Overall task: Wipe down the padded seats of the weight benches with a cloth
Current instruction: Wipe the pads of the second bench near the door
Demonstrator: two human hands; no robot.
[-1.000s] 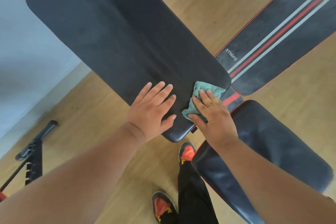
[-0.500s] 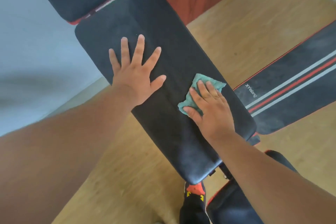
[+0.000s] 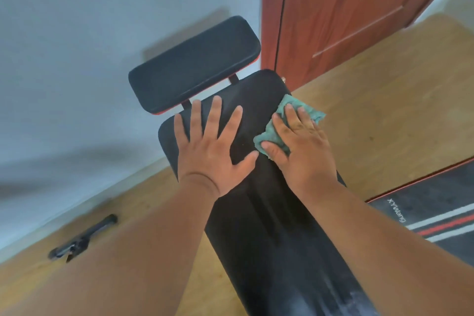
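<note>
Right hand (image 3: 302,146) presses green cloth (image 3: 272,133) flat on bench pad (image 3: 277,226); left hand (image 3: 213,146) splayed wide beside it. Near-right mat (image 3: 436,202) label illegible.

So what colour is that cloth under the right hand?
The cloth is teal green, seen in the head view.

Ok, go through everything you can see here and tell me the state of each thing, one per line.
Left hand: flat, fingers spread, pressing on the long pad.
Right hand: fingers straight, pressing the cloth.
Green cloth: crumpled, on the pad's right edge.
Long bench pad: streaked near the camera.
Small head pad: untouched, beyond the long pad.
Second bench: at right, untouched.
Red door: cannot tell whether shut.
</note>
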